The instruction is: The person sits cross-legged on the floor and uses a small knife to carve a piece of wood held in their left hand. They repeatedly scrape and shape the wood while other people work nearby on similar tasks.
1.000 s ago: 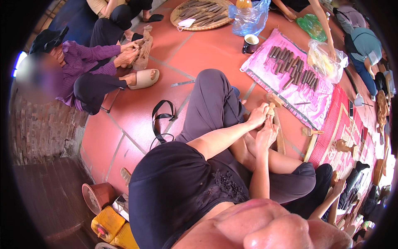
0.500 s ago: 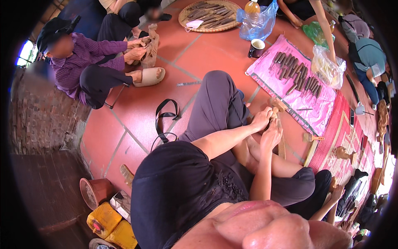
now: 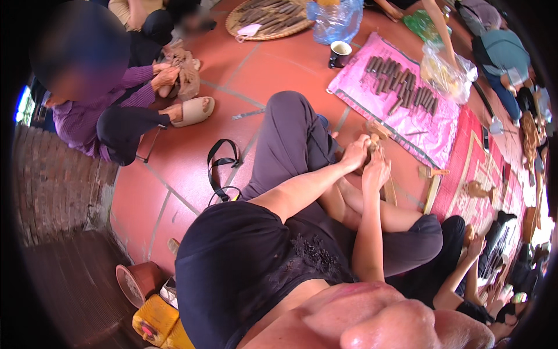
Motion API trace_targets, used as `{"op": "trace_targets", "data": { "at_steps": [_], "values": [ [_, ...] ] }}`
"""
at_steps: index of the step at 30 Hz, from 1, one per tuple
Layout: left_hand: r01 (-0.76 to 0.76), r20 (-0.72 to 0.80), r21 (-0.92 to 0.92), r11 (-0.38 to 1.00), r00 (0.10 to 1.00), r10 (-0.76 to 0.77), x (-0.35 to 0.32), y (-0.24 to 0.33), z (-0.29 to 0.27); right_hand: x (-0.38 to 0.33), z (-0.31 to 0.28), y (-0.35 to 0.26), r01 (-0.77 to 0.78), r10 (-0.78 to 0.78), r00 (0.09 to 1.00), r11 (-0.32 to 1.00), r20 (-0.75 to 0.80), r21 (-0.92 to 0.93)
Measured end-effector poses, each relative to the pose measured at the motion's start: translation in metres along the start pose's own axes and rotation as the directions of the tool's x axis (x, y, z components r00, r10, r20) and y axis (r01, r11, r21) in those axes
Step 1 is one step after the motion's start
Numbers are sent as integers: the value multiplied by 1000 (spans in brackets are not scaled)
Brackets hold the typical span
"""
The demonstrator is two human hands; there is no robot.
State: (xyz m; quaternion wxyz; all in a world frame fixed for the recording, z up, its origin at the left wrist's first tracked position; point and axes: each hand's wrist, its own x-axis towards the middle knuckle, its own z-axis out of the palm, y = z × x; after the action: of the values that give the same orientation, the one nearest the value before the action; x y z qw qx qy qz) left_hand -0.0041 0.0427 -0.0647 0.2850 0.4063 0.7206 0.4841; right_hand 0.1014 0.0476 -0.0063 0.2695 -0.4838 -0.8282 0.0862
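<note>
My left hand point(image 3: 356, 153) closes round a light-brown carved wooden piece point(image 3: 379, 129), whose wider end sticks out past the fingers on the far side. My right hand point(image 3: 376, 171) presses against the near part of the same piece, its fingers bent close to the left thumb. Whether a small tool also sits between the fingers cannot be made out. Both hands are over my crossed legs. A pale curved wooden strip point(image 3: 390, 191) shows beside my right wrist, partly hidden by the forearm.
A pink cloth point(image 3: 433, 146) bears rows of dark wooden-handled tools point(image 3: 396, 81). Near it are a dark mug point(image 3: 339, 55), a flat brush point(image 3: 433, 172) and a red patterned mat point(image 3: 456, 174). A black strap point(image 3: 215, 168) lies to the left. Co-workers sit around; one holds brown cloth point(image 3: 187, 72).
The view has shifted, so most surroundings sit further left. My hands stay together on the wooden piece, with its wider end now tilted a little differently. The co-worker at left has leaned forward.
</note>
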Motion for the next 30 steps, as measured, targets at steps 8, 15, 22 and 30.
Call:
{"op": "trace_targets", "data": {
  "at_steps": [8,15,22,30],
  "values": [
    [51,51,-10,999,997,-50,4,-1,4,-21,10,14,41,-42,999,992,-12,-116],
    [-38,5,30,999,999,38,0,4,-3,6,7,9,-62,62,998,998,-3,4],
    [-35,26,56,998,999,33,6,-11,-2,-19,6,3,-5,4,1000,1000,-23,-12],
    [-37,58,71,997,998,33,5,-1,-1,7,11,12,-93,94,995,994,-23,52]
  ]
}}
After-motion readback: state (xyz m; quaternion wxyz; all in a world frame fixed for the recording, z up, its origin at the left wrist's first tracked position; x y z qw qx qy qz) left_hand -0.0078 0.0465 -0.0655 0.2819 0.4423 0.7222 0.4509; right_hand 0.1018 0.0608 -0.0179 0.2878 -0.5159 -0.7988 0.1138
